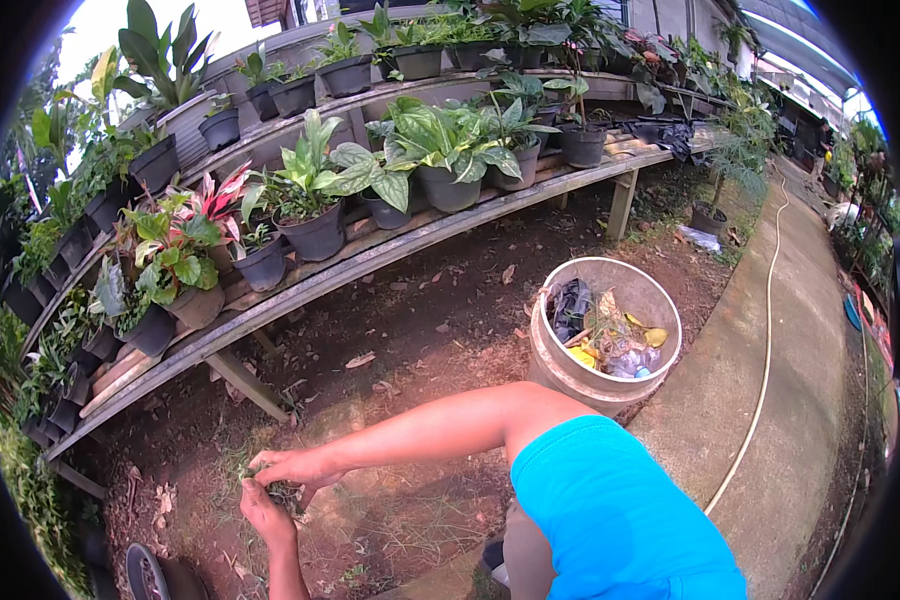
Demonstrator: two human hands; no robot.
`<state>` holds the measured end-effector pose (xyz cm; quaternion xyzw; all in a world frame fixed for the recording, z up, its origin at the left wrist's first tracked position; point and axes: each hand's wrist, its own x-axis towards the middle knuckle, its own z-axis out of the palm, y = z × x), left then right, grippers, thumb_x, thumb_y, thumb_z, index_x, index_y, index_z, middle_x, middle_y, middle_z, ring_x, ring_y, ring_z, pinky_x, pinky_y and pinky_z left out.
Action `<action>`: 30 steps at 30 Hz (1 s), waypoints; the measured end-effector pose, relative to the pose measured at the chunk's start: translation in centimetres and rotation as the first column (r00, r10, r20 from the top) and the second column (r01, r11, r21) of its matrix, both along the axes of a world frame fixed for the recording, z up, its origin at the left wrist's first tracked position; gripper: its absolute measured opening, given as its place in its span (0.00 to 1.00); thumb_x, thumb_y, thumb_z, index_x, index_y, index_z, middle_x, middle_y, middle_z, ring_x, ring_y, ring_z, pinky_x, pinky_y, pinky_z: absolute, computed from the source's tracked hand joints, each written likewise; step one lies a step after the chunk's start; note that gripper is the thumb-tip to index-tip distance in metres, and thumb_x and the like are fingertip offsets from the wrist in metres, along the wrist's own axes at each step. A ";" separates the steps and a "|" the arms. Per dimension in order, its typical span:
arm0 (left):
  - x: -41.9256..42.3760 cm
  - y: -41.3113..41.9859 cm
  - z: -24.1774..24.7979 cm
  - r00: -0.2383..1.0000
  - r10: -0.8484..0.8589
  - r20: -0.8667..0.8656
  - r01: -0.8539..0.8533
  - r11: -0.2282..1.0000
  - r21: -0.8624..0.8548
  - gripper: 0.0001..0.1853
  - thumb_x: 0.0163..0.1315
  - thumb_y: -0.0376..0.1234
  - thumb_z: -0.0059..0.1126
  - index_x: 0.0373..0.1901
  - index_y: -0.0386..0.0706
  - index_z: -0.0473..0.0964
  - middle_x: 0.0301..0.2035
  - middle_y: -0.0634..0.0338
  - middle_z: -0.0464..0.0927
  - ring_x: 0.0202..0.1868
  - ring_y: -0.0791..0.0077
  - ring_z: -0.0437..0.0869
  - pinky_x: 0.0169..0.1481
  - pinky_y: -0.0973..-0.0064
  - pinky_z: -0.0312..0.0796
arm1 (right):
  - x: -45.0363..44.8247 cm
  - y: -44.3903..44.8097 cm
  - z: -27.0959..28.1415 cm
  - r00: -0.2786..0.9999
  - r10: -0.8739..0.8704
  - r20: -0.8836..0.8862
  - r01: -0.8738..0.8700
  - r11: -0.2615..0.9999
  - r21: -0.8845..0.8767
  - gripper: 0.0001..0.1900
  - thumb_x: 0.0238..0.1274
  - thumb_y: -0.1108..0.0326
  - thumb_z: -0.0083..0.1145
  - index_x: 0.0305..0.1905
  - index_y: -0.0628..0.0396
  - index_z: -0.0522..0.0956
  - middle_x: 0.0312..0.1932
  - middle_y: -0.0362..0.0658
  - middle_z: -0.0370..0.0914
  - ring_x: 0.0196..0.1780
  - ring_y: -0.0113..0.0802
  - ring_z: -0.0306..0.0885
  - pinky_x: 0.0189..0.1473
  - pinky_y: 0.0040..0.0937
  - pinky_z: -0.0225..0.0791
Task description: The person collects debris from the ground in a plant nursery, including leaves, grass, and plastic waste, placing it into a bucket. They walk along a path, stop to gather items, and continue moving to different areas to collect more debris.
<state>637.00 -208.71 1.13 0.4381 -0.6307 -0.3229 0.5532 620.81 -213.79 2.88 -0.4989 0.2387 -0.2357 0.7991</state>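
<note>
Low over the soil at the lower left, both my hands meet around a small bunch of green grass or weeds (279,491). My right hand (300,469) reaches in from the right, its fingers bent down over the bunch. Just below it is my left hand (268,514), thumb raised against the greens. The fingertips are partly hidden, so the exact hold of each hand is hard to see. Loose grass blades (427,517) lie on the soil to the right of the hands.
A large whitish bucket (604,394) of leaves and plastic waste stands beside the concrete path (712,390). Wooden shelves (390,259) with several potted plants run behind. A dark pot (146,570) is at lower left. A hose (766,352) lies along the path.
</note>
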 end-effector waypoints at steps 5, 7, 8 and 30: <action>-1.9 -0.2 -1.0 0.966 0.034 0.258 -0.041 0.999 0.019 0.40 0.84 0.57 0.36 0.73 0.26 0.63 0.67 0.34 0.71 0.68 0.49 0.75 0.72 0.57 0.65 | -1.5 -0.9 -1.5 0.999 -0.028 0.043 0.022 0.992 0.128 0.19 0.79 0.51 0.58 0.63 0.49 0.72 0.66 0.41 0.66 0.60 0.41 0.72 0.49 0.55 0.79; -2.1 -0.7 -0.9 0.944 -0.037 0.328 0.026 0.999 0.039 0.37 0.83 0.49 0.46 0.79 0.30 0.54 0.73 0.37 0.64 0.76 0.49 0.67 0.79 0.56 0.56 | -3.5 -3.0 -0.8 0.995 -0.044 -0.093 0.045 0.999 0.007 0.13 0.80 0.56 0.58 0.55 0.53 0.74 0.45 0.39 0.77 0.42 0.30 0.78 0.39 0.38 0.79; -1.5 -1.2 -1.2 0.926 -0.099 0.365 0.101 0.995 0.013 0.35 0.83 0.45 0.49 0.81 0.32 0.54 0.75 0.41 0.63 0.77 0.52 0.66 0.80 0.59 0.55 | -4.2 -3.4 -0.3 0.991 -0.019 -0.135 0.013 0.999 -0.043 0.10 0.79 0.60 0.58 0.45 0.54 0.74 0.30 0.33 0.72 0.30 0.25 0.71 0.31 0.33 0.73; -9.8 2.6 -18.7 -0.212 -0.336 0.918 0.897 0.305 0.319 0.53 0.71 0.63 0.54 0.86 0.43 0.45 0.82 0.38 0.41 0.83 0.36 0.47 0.85 0.44 0.46 | -40.8 4.6 11.9 -0.657 -0.308 -0.688 0.080 0.879 -0.470 0.20 0.56 0.66 0.74 0.55 0.49 0.90 0.54 0.41 0.90 0.53 0.38 0.91 0.47 0.45 0.85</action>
